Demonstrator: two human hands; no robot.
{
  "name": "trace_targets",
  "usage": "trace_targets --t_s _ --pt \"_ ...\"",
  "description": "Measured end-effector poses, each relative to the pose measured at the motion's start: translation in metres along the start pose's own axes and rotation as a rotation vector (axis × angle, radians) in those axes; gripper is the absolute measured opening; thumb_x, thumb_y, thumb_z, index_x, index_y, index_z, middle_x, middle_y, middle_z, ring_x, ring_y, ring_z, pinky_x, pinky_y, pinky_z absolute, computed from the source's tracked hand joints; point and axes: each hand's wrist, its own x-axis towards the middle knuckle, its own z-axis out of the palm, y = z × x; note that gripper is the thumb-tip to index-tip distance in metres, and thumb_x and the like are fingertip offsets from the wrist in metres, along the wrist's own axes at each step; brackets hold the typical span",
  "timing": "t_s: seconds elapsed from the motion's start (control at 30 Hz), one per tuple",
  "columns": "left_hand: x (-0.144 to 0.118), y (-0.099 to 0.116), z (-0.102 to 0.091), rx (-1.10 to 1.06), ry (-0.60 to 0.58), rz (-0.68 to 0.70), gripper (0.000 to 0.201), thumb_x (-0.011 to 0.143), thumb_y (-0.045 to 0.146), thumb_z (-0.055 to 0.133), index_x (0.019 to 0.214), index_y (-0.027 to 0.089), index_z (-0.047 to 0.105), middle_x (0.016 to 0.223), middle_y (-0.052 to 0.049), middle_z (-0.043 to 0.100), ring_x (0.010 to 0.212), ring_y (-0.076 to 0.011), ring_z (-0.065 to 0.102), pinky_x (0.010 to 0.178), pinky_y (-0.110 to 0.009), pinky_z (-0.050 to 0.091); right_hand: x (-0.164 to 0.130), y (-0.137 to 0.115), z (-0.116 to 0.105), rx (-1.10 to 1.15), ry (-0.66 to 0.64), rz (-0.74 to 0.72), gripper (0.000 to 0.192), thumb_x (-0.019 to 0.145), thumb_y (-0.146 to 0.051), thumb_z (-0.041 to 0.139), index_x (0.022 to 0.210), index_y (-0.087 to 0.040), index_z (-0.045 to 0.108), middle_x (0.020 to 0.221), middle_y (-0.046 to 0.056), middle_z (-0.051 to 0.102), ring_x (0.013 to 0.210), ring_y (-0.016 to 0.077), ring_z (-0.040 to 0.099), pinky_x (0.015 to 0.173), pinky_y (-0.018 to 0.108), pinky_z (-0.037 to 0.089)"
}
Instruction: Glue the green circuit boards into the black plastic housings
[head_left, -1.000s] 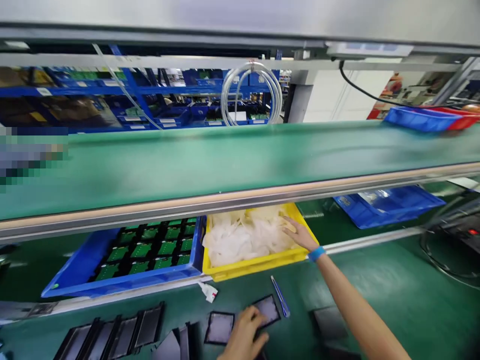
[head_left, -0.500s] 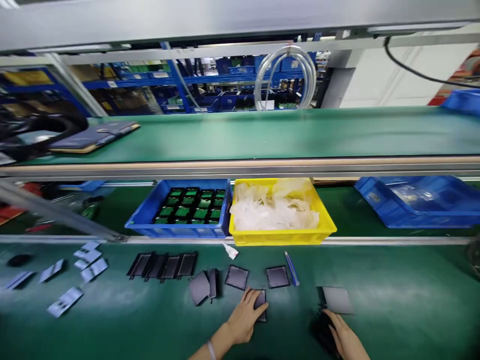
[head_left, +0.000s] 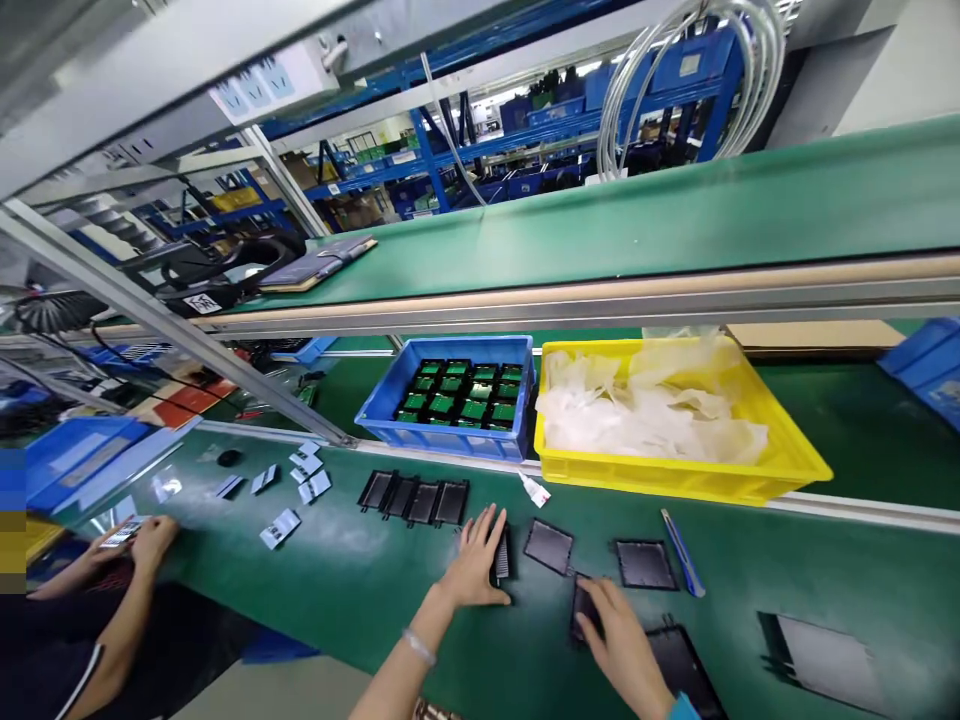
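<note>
On the green bench (head_left: pixel 360 610), the right hand (head_left: pixel 624 650) bends its fingers over a small black casing (head_left: pixel 581 606); whether it grips it, I cannot tell. The left hand (head_left: pixel 472 568) spreads wide, unclasped, over a ribbed black part (head_left: pixel 503 556). Beyond lie two shallow black trays (head_left: pixel 646 566), a blue utility knife (head_left: pixel 682 554) beside one. Farther back, a yellow bin (head_left: pixel 660 477) of filmy white sheets (head_left: pixel 637 412) stands beside a blue bin (head_left: pixel 442 437) of green circuit boards (head_left: pixel 474 408).

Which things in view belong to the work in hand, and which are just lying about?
Likely in use: black case under right hand; ribbed black part at left hand; row of black cases.
Probably incidental: notebook; hanging coiled tubing.
</note>
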Motion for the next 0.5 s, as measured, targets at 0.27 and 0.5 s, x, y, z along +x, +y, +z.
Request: trace_targets --t_s 0.27,0.5 --pt "-0.01 -0.05 0.025 -0.08 0.031 -0.027 0.117 0.062 0.014 0.068 0.154 0.024 -0.004 0.144 -0.019 0.038 0.132 -0.0377 0.038 0.107 -0.057 0.032 0.056 -0.061 0.132 0.014 0.059 -0.277 0.077 0.078 -0.017 0.057 0.149 -0.02 0.029 0.115 0.011 0.063 0.1 0.0297 0.061 0.085 0.042 0.053" --pt "-0.028 -0.08 0.031 -0.566 0.156 0.024 0.105 0.074 0.03 0.063 0.153 0.023 -0.007 0.152 -0.018 0.019 0.141 -0.0348 0.027 0.108 -0.051 0.036 0.053 -0.043 0.149 -0.023 0.267 -0.523 0.059 0.087 -0.004 0.041 0.146 -0.009 0.035 0.079 0.005 0.063 0.067 0.0164 0.06 0.064 0.027 0.049"
